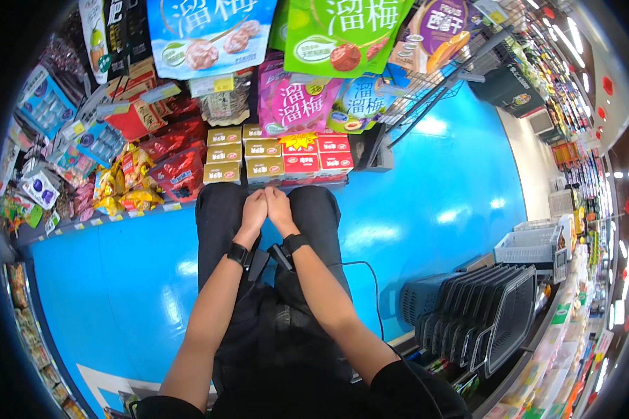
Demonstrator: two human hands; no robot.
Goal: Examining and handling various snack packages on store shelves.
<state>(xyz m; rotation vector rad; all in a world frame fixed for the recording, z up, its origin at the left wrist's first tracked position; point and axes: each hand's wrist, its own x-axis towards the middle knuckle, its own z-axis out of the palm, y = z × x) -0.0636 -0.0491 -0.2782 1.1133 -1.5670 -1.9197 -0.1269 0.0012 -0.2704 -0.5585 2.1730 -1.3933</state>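
My left hand (255,210) and my right hand (279,208) meet side by side between my knees, their fingers curled and touching. No object shows in either; whether something small is inside the fingers is hidden. Each wrist wears a black strap with a dark device. Just beyond the hands, gold-coloured cartons (223,155) and red cartons (301,164) are stacked on the lowest shelf. Above them hang a pink snack pouch (296,105) and a light blue pouch (360,105), with a larger blue pouch (209,39) and a green pouch (340,39) higher up.
Red bags (178,173) and yellow snack packets (131,180) lie on the shelf to the left. Stacked dark shopping baskets (477,314) stand at the right on the shiny blue floor (398,209). A black cable (375,283) runs by my right leg. A wire rack (424,99) juts out at the upper right.
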